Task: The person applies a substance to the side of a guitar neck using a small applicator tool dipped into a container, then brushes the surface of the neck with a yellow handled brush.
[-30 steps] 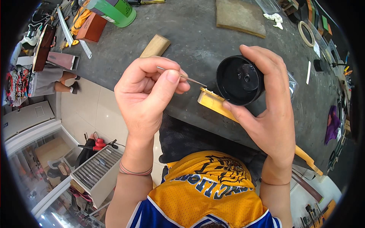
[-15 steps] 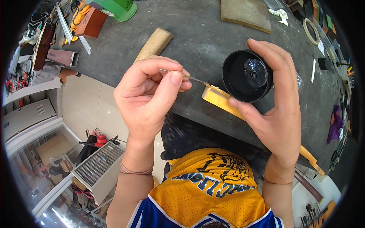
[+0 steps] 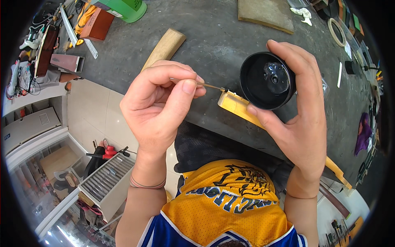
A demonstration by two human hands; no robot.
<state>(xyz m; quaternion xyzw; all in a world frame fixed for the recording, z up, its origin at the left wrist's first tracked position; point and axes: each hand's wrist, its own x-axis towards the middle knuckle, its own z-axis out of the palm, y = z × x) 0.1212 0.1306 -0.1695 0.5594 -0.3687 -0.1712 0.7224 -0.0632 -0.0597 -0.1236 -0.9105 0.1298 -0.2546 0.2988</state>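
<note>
Visibly, gap between left hand (image 3: 155, 103), cup rim (image 3: 242, 82).

a hand could come in over the bench (image 3: 218, 41) between the wooden block (image 3: 166, 44) and the brown board (image 3: 265, 14). nearer in, the thin metal rod (image 3: 213, 86) spans the gap from the left hand (image 3: 158, 103) toward the yellow piece (image 3: 240, 108); the black cup (image 3: 263, 78) and right hand (image 3: 303, 119) bar the right.

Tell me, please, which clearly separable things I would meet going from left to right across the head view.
Reddish-brown block → left hand holding a thin tool → black cup → right hand around the cup → white strip → purple cloth.
</note>
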